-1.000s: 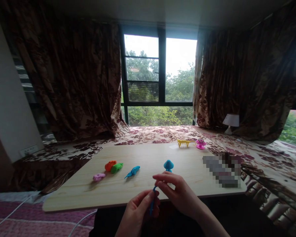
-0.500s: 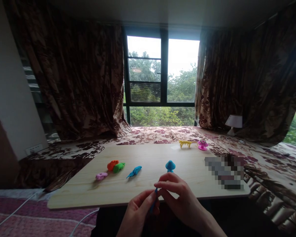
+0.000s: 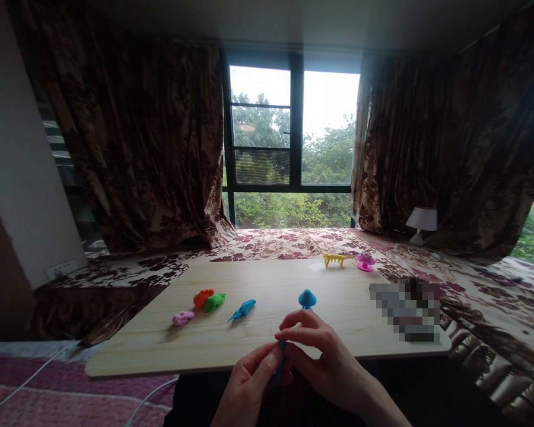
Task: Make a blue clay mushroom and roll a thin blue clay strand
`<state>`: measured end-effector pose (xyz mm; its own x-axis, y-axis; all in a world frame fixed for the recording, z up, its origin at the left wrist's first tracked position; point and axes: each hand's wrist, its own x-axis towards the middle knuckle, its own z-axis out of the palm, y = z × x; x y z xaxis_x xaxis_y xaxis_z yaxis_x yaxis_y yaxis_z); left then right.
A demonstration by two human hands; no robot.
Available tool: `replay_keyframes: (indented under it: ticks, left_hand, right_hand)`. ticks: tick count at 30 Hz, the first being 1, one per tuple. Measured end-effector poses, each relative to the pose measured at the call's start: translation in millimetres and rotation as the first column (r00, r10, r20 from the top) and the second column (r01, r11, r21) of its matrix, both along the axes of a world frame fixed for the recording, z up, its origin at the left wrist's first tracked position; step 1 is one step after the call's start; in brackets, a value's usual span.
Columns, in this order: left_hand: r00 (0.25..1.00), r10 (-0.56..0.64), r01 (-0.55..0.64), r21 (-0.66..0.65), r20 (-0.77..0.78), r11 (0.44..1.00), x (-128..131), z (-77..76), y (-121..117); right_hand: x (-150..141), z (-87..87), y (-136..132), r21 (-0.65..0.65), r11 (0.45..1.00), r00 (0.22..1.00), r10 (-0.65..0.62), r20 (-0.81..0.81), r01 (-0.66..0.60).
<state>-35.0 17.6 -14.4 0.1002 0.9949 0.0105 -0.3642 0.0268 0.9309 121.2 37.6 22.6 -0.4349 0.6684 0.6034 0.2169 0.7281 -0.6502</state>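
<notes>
Between my two hands, at the near edge of the table, is a thin blue strip of modelling clay [image 3: 280, 365]. My left hand [image 3: 251, 379] pinches its lower part between thumb and fingers. My right hand [image 3: 327, 353] has its fingertips closed at the strip's upper end; the fingers hide part of it. Just beyond my right hand stands a blue clay mushroom shape [image 3: 307, 298], its base partly covered by the hand. Left of it lies a loose, pointed lump of blue clay [image 3: 244, 309].
On the wooden table [image 3: 267, 279], orange clay [image 3: 203, 298], green clay [image 3: 214, 302] and pink clay [image 3: 183, 318] lie to the left. A yellow legged figure [image 3: 334, 260] and a magenta figure [image 3: 365, 261] stand at the far right. A blurred patch covers the right side.
My right fingers have shifted slightly at the strip's top, and the strip stands a little more upright. Everything on the table has stayed in place.
</notes>
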Motion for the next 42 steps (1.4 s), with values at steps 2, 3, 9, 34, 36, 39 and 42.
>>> replay_keyframes:
  ticks: [2,3,9,34,36,39,42]
  left_hand:
    - [1.000,-0.008,0.008,-0.008,0.026,1.000,0.5,-0.6,0.3]
    - [0.999,-0.009,0.010,-0.005,0.033,1.000,0.8,-1.1,0.4]
    - [0.999,0.002,-0.001,-0.041,0.042,0.999,0.9,-3.6,-0.1]
    - [0.997,0.057,-0.055,-0.046,0.055,0.997,5.0,10.2,-6.4]
    - [0.987,0.132,-0.124,-0.086,0.094,0.989,3.5,10.4,-4.1]
    - [0.964,0.166,-0.137,-0.149,0.208,0.979,3.1,11.0,-1.6]
    - [0.954,0.145,-0.099,-0.182,0.264,0.978,4.3,9.2,-0.3]
  right_hand:
    - [-1.0,-2.9,0.9,-0.012,1.000,1.000,-0.007,-0.011,0.006]
    - [-1.6,-4.7,1.6,-0.010,1.000,1.000,-0.012,-0.025,0.012]
    - [-1.9,-8.7,3.9,-0.023,1.000,0.997,-0.022,-0.071,0.021]
    - [7.6,1.3,9.8,-0.205,0.977,0.984,0.012,-0.180,-0.049]
    - [11.1,0.3,6.8,-0.183,0.983,0.979,-0.043,-0.200,0.006]
    - [11.3,-8.0,0.8,-0.148,0.989,0.976,-0.026,-0.217,-0.007]
    - [6.3,-16.9,-2.3,-0.120,0.992,0.965,-0.053,-0.258,0.023]
